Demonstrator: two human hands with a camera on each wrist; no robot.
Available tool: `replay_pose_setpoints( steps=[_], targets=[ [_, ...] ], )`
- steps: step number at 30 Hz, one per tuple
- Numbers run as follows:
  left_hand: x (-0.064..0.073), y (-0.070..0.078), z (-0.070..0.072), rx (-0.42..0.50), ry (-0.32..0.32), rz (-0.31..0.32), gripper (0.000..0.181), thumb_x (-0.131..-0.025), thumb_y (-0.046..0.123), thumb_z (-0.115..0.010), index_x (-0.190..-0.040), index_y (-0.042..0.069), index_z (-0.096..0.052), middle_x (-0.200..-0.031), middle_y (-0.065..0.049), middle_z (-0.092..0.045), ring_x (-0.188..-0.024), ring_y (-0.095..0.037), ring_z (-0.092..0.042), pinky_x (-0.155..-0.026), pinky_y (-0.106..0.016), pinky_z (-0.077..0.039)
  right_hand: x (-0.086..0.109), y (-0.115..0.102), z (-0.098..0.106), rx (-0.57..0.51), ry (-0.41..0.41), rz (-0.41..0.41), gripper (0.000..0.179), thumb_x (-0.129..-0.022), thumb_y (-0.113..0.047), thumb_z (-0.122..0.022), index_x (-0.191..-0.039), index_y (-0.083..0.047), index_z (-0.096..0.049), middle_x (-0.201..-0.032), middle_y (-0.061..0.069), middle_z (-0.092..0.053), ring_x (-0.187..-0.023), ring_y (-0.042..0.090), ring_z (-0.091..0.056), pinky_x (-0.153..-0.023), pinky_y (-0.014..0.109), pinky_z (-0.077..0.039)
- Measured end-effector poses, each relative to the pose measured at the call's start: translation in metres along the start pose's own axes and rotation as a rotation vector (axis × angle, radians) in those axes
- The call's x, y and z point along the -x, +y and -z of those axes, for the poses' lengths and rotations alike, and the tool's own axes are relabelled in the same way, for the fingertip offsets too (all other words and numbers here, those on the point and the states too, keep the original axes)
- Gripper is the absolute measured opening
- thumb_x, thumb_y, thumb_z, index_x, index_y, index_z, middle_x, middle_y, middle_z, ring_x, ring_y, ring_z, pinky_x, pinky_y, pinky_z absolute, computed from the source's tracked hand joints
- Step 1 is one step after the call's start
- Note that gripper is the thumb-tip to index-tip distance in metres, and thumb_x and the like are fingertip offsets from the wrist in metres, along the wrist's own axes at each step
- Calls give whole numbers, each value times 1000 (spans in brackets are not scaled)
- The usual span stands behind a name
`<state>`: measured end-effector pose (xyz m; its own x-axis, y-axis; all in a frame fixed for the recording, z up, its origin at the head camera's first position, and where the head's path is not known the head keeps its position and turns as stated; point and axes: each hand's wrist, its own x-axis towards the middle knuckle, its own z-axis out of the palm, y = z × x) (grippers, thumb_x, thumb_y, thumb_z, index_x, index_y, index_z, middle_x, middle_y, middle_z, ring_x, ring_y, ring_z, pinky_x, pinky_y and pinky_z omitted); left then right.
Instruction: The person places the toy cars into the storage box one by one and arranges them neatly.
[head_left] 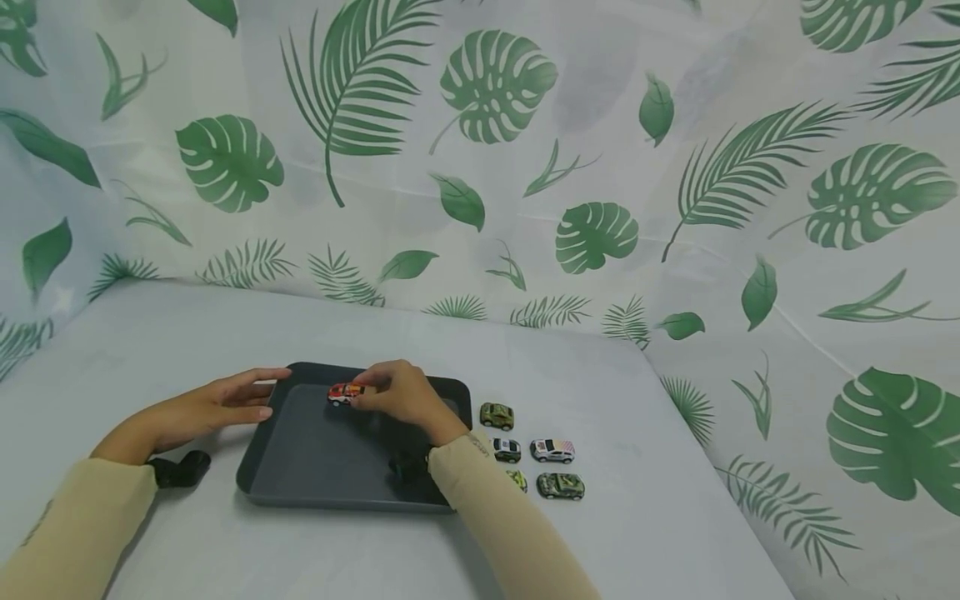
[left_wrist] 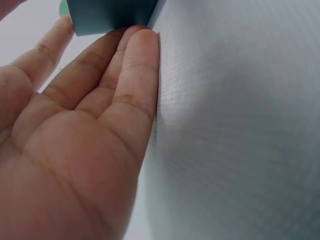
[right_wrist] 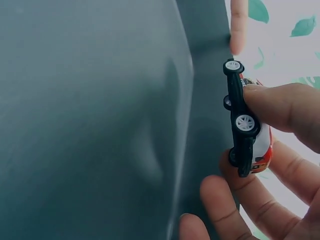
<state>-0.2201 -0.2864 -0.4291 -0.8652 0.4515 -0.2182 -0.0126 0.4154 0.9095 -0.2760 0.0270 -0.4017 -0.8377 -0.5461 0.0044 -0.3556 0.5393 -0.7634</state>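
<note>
A dark grey rectangular tray [head_left: 315,450] lies on the white surface in the head view. Over its far half, my right hand [head_left: 405,396] pinches a red and white toy car [head_left: 345,393] between thumb and fingers. The right wrist view shows the car's black underside and wheels [right_wrist: 245,123], with the thumb [right_wrist: 285,110] on its side. My left hand [head_left: 217,406] is at the tray's left rim, its fingers fairly straight and touching the edge. In the left wrist view, those fingers [left_wrist: 135,75] reach the tray's outer wall [left_wrist: 110,15].
Right of the tray stand several toy cars: a green one [head_left: 497,416], a black and white one [head_left: 506,450], a white one [head_left: 552,451], a camouflage one [head_left: 561,486] and a yellow-green one [head_left: 517,479] partly behind the right sleeve [head_left: 502,508]. Leaf-printed cloth [head_left: 510,183] rises behind.
</note>
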Motion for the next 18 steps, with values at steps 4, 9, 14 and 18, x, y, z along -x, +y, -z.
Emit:
replay_pose_setpoints(
  steps=[4, 9, 14, 18],
  targets=[
    [-1, 0, 0, 13, -4, -9, 80, -112, 26, -63, -172, 3, -16, -172, -41, -11, -156, -64, -16, -117, -75, -34, -6, -3, -4, 30, 2, -7, 22, -93, -15, -86, -114, -7, -83, -102, 3, -79, -81, 5, -62, -73, 25, -50],
    [-1, -1, 0, 14, 0, -10, 80, -111, 26, -64, -172, 4, -18, -172, -40, -12, -156, -63, -17, -117, -75, -34, -10, -7, -10, 39, -1, -8, 21, -93, -14, -87, -113, -7, -84, -100, 3, -80, -80, 5, -62, -72, 24, -50],
    [0, -2, 0, 21, 0, -22, 79, -111, 26, -64, -172, 3, -18, -172, -41, -13, -156, -64, -18, -116, -75, -34, -14, -9, -17, 40, 5, -14, 20, -92, -13, -87, -111, -7, -84, -97, 1, -79, -78, 5, -60, -69, 23, -48],
    [0, -1, 0, 27, 2, -22, 78, -112, 26, -64, -172, 3, -19, -172, -40, -14, -157, -63, -17, -117, -75, -33, -17, -11, -22, 55, 8, -26, 20, -92, -13, -86, -110, -7, -84, -95, 1, -79, -76, 6, -59, -68, 22, -47]
  ],
)
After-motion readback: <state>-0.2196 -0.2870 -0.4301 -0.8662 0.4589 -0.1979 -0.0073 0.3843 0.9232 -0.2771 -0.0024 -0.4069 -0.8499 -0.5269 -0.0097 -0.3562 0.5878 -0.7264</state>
